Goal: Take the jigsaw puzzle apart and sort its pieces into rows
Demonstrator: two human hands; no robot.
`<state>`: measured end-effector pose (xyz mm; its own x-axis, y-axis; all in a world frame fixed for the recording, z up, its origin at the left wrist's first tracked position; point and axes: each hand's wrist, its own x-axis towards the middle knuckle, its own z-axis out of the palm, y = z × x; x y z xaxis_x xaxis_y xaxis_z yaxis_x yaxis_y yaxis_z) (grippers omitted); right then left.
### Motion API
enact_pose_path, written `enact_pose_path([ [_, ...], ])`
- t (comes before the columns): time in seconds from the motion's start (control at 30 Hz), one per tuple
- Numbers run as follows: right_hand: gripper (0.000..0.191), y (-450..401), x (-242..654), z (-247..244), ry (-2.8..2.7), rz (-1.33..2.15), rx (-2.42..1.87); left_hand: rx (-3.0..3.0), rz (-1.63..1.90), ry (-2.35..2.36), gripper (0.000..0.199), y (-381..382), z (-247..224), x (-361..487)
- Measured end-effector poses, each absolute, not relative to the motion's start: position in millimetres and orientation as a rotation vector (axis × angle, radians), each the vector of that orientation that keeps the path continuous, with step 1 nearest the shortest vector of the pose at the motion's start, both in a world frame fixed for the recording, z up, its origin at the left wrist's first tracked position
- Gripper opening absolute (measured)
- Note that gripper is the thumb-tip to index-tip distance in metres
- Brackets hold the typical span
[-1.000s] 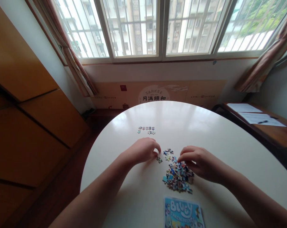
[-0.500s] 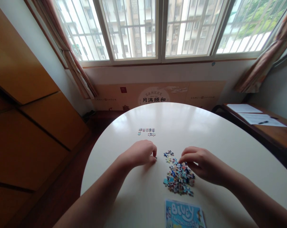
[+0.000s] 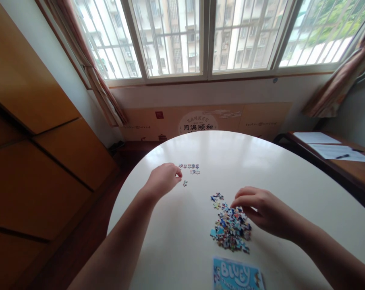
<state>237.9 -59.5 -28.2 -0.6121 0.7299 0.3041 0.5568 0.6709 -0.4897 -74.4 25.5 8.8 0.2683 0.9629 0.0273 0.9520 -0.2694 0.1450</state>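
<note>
The round white table (image 3: 176,241) has its curved far edge before the window wall; bare surface separates the left hand (image 3: 166,179) from the puzzle pile (image 3: 232,227) and extends beyond the right hand (image 3: 258,205) to the table's right edge. The blue Bluey packet (image 3: 238,276), marked "BLUEY" with a smaller line not fully legible, lies just below the pile, cut by the frame. The wall panel (image 3: 261,117) reads "ZANKEE" and "月满颐和". The left hand has thumb and fingertips slightly apart, near the row of pieces (image 3: 189,166); whether a piece is between them cannot be determined. A single piece (image 3: 185,183) lies just beside it. The right hand is partly curled at the pile's upper right edge; its grip cannot be determined. Small loose pieces (image 3: 216,196) lie above the pile. A brown side table (image 3: 360,169) at right carries printed sheets (image 3: 336,152); a cabinet (image 3: 58,161) stands at left.
</note>
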Motion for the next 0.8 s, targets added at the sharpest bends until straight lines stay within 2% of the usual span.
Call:
enact_pose_path([
  [0.17,0.033,-59,237,-27,-2.399,0.483,-0.986,2.427,0.073,1.669,0.017,26,7,-74],
  [0.3,0.034,-59,238,-27,-2.402,0.486,-0.992,2.379,0.044,1.720,0.019,29,2,-71],
  [0.8,0.036,-59,237,-26,-2.400,0.496,-0.993,2.395,0.341,1.904,0.021,49,-27,-60],
])
